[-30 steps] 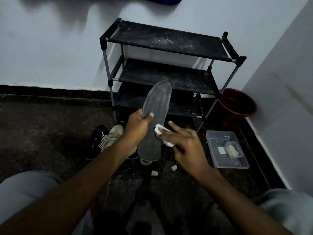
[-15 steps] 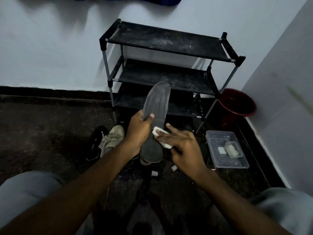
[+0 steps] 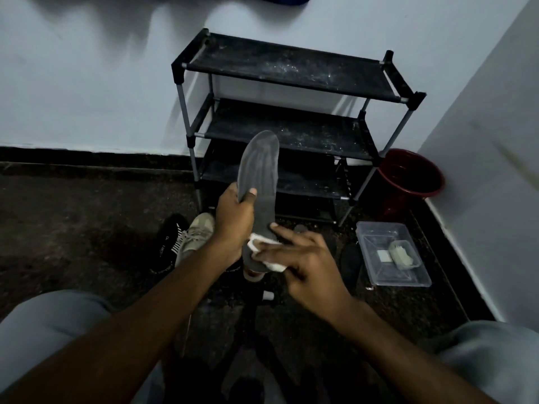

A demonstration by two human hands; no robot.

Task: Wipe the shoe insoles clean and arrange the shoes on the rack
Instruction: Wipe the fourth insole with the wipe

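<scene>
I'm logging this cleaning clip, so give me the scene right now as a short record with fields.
left hand: grips grey insole mid-length
right hand: straight fingers press white wipe on insole's lower end
shoes: black shoe and beige shoe on floor
rack: black, three shelves, by the wall
nearby: clear tray, red bucket

A single wide-angle view from the person's head faces forward and down, close over the insole, with the rack far against the wall.
</scene>
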